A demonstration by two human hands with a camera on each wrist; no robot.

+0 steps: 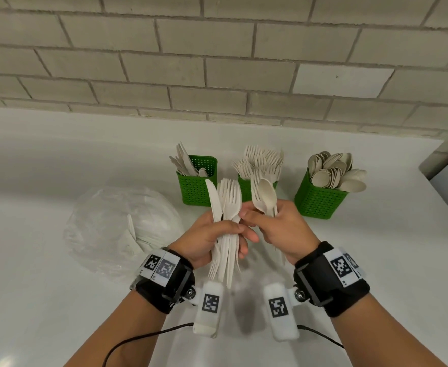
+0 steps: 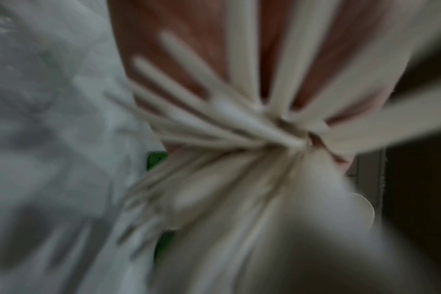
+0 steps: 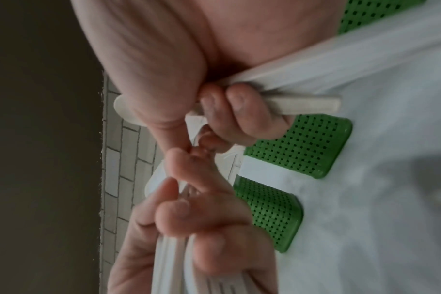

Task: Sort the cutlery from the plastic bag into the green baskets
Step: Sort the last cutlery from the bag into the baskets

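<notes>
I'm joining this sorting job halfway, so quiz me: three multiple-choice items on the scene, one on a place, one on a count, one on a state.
1. Where does the plastic bag lie?
A. left of the baskets
B. right of the baskets
C. inside a basket

2. How many green baskets stand on the counter?
A. two
B. three
C. four

3. What is the left hand doing?
A. resting flat on the counter
B. gripping a bundle of cutlery
C. reaching into the bag

Answers:
1 A: the bag sits left of the knife basket.
2 B: the knife, fork and spoon basket stand in a row.
3 B: its fingers curl round the bundle of cutlery.
</notes>
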